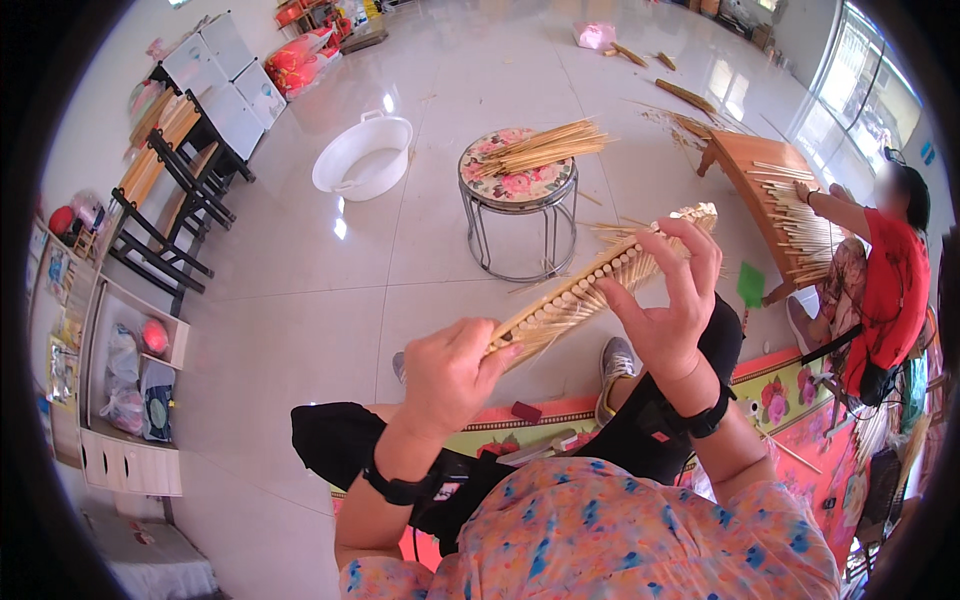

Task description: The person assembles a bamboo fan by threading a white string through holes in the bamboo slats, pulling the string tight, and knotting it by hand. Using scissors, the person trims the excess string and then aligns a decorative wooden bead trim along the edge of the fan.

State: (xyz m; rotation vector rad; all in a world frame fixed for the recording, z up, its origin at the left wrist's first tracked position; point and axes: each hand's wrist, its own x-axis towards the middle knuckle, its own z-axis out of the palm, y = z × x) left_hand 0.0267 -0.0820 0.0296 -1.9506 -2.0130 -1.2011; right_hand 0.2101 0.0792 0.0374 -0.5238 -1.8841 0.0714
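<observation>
A flat row of thin bamboo sticks (585,288), joined side by side like a mat, slants from lower left to upper right in front of me. My left hand (447,375) grips its lower end, fingers closed around the sticks. My right hand (672,305) holds the upper part from the right, fingers spread and curled over the row. Both wrists wear black bands. My knees in black trousers sit below the hands.
A round floral-topped metal stool (518,185) carries a bundle of sticks. A white plastic basin (362,155) stands left of it. At the right a person in red (885,290) handles sticks on a low wooden bench (755,160). Folding racks and shelves line the left wall.
</observation>
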